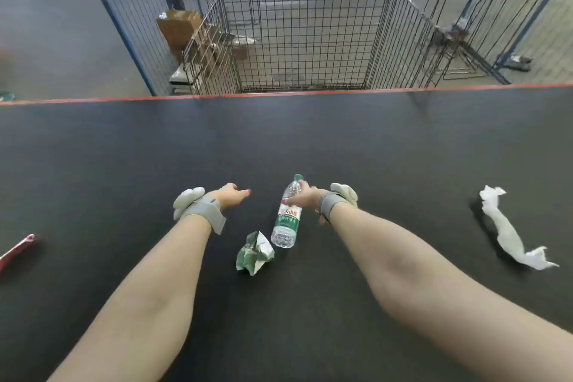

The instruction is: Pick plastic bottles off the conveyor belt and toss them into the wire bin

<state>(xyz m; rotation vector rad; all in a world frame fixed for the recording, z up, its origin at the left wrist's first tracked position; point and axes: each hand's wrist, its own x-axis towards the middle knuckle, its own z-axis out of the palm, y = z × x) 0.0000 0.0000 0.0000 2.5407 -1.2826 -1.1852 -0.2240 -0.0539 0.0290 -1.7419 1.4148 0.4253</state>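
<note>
R hand (305, 195) curled round bottle (286, 220) near neck; bottle low over belt (372, 149), lifted or not: can't tell; long axis pointing away, cap far end; L hand (231, 195) empty, fingers loose, just beside; bin (310, 40) straight ahead past belt edge.

The right hand (305, 197) gripped a clear plastic bottle with a green cap (286, 220) near its neck, over the black conveyor belt (310, 139). The left hand (231, 197) was relaxed to its left. A crumpled green wrapper (254, 253) lay beside the bottle's base. The black wire bin (310, 40) stood beyond the far edge.
</note>
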